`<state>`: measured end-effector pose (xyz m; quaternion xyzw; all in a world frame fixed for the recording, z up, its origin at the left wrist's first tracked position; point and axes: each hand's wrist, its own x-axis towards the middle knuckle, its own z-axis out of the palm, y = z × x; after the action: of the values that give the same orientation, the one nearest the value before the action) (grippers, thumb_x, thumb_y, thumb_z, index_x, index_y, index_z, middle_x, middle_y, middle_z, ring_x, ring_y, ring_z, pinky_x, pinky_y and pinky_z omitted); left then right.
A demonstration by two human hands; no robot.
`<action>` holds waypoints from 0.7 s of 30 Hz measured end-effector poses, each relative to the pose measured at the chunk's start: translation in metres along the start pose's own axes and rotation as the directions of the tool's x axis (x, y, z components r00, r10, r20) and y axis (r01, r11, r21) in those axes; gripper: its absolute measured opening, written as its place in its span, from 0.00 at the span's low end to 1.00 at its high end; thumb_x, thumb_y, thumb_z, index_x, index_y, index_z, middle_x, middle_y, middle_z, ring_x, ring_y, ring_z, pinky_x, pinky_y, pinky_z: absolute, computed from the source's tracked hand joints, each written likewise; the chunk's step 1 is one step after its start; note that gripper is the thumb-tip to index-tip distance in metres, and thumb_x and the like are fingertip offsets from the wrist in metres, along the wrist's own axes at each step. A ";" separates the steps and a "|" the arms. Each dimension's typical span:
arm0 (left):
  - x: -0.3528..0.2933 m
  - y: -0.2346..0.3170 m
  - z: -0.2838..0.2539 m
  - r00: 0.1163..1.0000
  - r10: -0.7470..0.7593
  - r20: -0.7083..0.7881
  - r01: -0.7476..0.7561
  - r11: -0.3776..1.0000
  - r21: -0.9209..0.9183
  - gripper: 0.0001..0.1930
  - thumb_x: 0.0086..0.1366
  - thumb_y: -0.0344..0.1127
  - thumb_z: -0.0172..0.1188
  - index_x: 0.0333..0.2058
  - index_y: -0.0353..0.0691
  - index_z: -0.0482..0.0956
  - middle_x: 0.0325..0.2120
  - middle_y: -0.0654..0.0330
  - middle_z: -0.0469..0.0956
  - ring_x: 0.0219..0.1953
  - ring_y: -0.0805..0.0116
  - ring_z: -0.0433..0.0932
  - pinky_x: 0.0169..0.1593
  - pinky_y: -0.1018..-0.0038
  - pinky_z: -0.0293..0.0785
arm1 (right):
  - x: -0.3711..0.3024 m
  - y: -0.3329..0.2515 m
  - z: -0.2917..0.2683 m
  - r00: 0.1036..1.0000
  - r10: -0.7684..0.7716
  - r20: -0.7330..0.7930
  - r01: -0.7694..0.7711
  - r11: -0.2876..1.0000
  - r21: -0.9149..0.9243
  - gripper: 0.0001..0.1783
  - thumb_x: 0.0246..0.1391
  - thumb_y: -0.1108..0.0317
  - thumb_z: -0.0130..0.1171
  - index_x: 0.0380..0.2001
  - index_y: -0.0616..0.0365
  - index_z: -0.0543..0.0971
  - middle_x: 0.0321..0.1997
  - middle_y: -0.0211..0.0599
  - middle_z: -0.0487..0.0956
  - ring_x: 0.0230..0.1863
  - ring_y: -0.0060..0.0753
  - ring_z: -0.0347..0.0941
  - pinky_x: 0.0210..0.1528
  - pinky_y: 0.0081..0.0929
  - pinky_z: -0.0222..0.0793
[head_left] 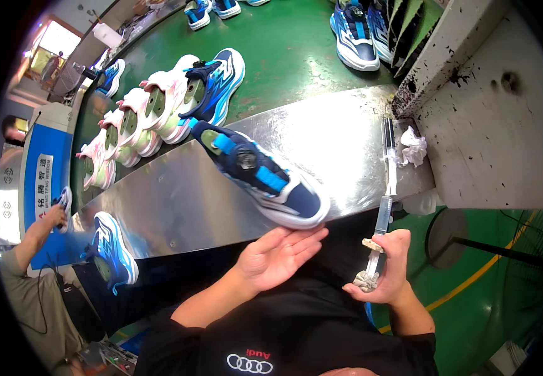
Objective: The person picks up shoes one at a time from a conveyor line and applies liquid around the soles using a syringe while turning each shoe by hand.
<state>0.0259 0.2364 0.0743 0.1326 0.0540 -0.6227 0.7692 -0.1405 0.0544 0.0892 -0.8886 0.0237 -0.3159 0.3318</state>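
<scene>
A navy, blue and white sneaker (265, 175) with a dial on its tongue lies across the metal ledge, its toe toward me. My left hand (284, 252) is palm up with fingers stretched out, right at the shoe's toe; whether it bears any weight I cannot tell. In my right hand (392, 266) is a syringe (383, 214), held upright with the fingers around its plunger end. Pale, crumpled wrapping (365, 281) covers parts of that end. Beyond the syringe's tip stands a slim black and clear tube (388, 135).
Pink and white shoes (135, 119) line the green table (278, 69), with another navy and blue sneaker (218, 84) at their end. Crumpled white paper (413, 148) lies beside a grey machine wall (491, 119). At left, a co-worker's hand (55, 216) holds a shoe.
</scene>
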 end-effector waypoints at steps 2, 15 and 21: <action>-0.022 0.006 -0.002 0.996 0.083 -0.029 -0.083 0.997 0.007 0.31 0.63 0.40 0.54 0.59 0.30 0.55 0.60 0.46 0.58 0.64 0.50 0.54 0.66 0.61 0.50 | -0.001 0.005 -0.002 0.999 -0.005 0.054 0.003 1.000 0.026 0.46 0.24 0.50 0.73 0.48 0.60 0.66 0.39 0.37 0.67 0.38 0.38 0.58 0.41 0.33 0.56; -0.116 0.135 -0.038 0.663 0.663 -0.348 -0.435 0.719 0.541 0.19 0.61 0.35 0.52 0.51 0.39 0.65 0.46 0.52 0.73 0.47 0.56 0.75 0.48 0.60 0.75 | 0.059 0.024 0.019 0.973 0.026 0.231 -0.040 0.998 0.056 0.42 0.30 0.54 0.72 0.49 0.60 0.67 0.40 0.42 0.70 0.39 0.43 0.62 0.44 0.34 0.61; -0.109 0.153 -0.032 0.642 0.732 -0.229 -0.437 0.595 0.675 0.17 0.62 0.31 0.53 0.48 0.42 0.61 0.46 0.56 0.71 0.48 0.60 0.72 0.51 0.59 0.71 | 0.066 0.024 0.022 0.948 0.171 0.269 -0.209 0.971 0.117 0.41 0.30 0.54 0.71 0.49 0.60 0.67 0.41 0.44 0.70 0.41 0.46 0.65 0.45 0.34 0.63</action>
<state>0.1532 0.3768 0.0911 0.5141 0.0106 -0.2542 0.8191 -0.0709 0.0317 0.0977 -0.8892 0.0431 -0.1653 0.4245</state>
